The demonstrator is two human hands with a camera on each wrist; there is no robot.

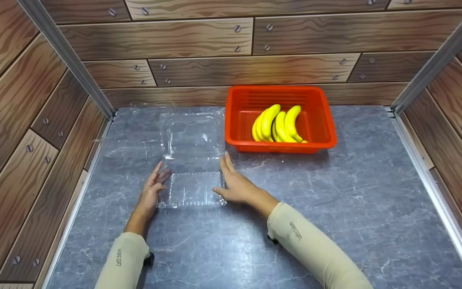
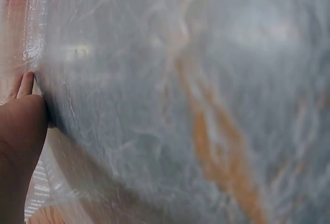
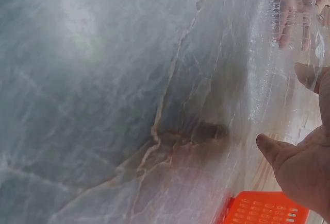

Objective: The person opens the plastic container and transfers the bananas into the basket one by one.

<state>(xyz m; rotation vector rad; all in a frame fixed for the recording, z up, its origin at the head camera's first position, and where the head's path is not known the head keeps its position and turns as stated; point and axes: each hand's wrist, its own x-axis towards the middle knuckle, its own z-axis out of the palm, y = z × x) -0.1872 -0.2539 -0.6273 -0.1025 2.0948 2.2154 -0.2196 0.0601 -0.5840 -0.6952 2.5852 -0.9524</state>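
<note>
A clear plastic clamshell box (image 1: 195, 190) lies unfolded on the grey marbled table, its lid (image 1: 191, 136) spread toward the back wall. Along the left side of the near half is my left hand (image 1: 149, 194), fingers extended and pointing forward. My right hand (image 1: 236, 185) stands at the opposite side, with straight fingers and the thumb reaching over the near edge area. In the right wrist view, the box's ribbed wall (image 3: 265, 54) shows beside the right hand (image 3: 304, 170). Only part of the left hand (image 2: 20, 131) appears in the left wrist view.
A red plastic basket (image 1: 281, 147) holding several yellow bananas (image 1: 270, 120) stands at the back, right of the lid. Another clear plastic container (image 1: 132, 148) lies at the back left. Wood-patterned walls (image 1: 199, 40) enclose the table on the back and both sides.
</note>
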